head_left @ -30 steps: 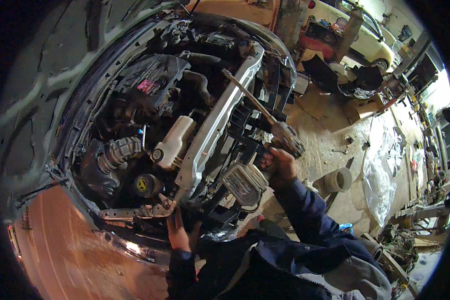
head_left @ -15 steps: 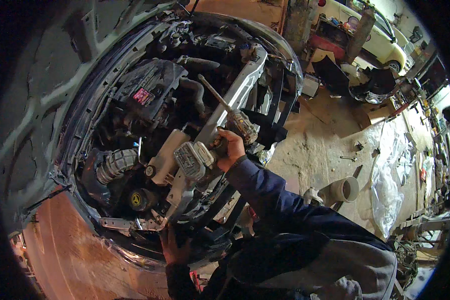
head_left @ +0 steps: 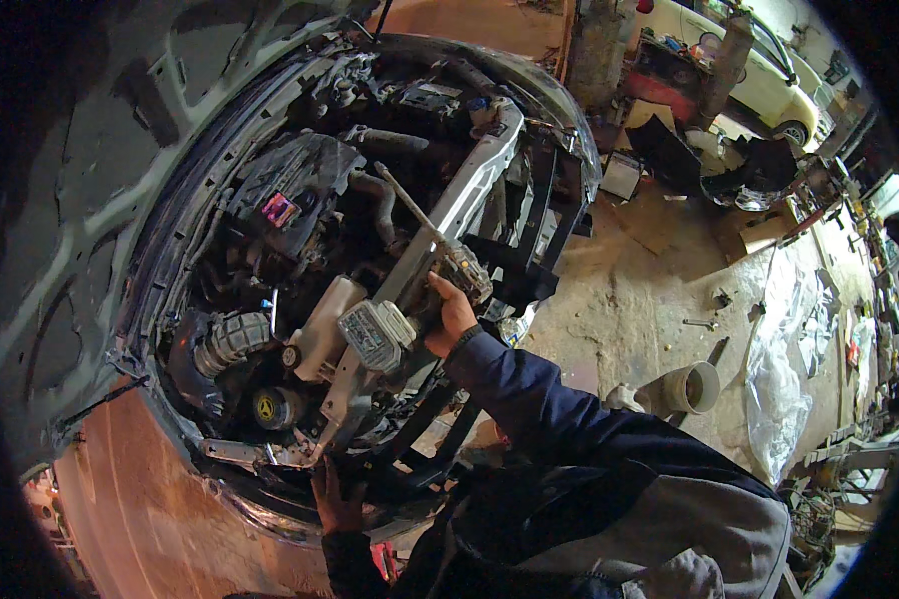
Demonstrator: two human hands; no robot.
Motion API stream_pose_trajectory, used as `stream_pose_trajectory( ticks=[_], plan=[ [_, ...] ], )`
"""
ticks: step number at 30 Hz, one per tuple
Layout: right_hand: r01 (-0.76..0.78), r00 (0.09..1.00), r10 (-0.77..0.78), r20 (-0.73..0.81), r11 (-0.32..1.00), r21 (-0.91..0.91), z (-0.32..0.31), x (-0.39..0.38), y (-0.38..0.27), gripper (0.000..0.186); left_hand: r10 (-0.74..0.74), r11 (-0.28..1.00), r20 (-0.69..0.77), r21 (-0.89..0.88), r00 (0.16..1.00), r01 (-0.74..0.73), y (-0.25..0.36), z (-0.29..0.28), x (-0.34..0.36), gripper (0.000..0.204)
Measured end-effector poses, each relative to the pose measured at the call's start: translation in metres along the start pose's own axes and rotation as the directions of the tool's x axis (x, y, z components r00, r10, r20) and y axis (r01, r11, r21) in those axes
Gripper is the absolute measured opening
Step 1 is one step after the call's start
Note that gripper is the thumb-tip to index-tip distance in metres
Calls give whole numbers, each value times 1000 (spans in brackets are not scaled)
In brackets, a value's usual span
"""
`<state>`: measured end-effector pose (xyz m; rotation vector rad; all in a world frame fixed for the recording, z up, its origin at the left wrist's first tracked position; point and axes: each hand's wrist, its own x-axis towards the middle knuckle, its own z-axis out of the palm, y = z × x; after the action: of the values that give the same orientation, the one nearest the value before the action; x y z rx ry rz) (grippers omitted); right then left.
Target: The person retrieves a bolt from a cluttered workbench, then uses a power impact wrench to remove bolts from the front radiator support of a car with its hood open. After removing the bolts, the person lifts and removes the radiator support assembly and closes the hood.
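My right hand [head_left: 453,317] is wrapped round the grip of a dirty cordless power driver [head_left: 461,270]. A long thin extension [head_left: 410,202] runs from its nose over the engine bay, and a bulky pale battery [head_left: 378,335] sits at the grip's other end. The tool is above the silvery front crossmember [head_left: 464,192] of a car; whether it touches is unclear. My left hand [head_left: 338,501] rests at the car's front edge, below the crossmember's near end, with fingers apart and no tool in it. Some of its fingertips are lost in shadow.
The raised hood [head_left: 80,200] fills the left side. Around the tool lie a whitish reservoir [head_left: 328,324], a ribbed intake hose [head_left: 235,341] and the dark engine cover [head_left: 290,185]. On the floor at right are a bucket [head_left: 691,387], plastic sheeting [head_left: 774,379] and a wrench [head_left: 701,322].
My right hand and the driver have shifted slightly left and nearer to me. The left hand stays by the car's front edge. The whole view has moved a little.
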<state>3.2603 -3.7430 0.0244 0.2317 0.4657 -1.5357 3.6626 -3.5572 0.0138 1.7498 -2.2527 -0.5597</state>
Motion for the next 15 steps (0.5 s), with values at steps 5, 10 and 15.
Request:
stream_pose_trajectory(
  ticks=[5,10,15],
  plan=[
    [12,985,-83,-150,905,-424,-49,27,-5,60,115,992,-35,-53,993,-117,6,-6,8,99],
    [416,908,-72,412,74,-906,-89,0,-36,30,78,990,-86,-112,993,-87,9,-5,7,94],
    [-85,988,4,-155,850,-519,-68,-9,-36,17,106,989,-195,-80,975,-124,11,-5,0,96]
  ],
)
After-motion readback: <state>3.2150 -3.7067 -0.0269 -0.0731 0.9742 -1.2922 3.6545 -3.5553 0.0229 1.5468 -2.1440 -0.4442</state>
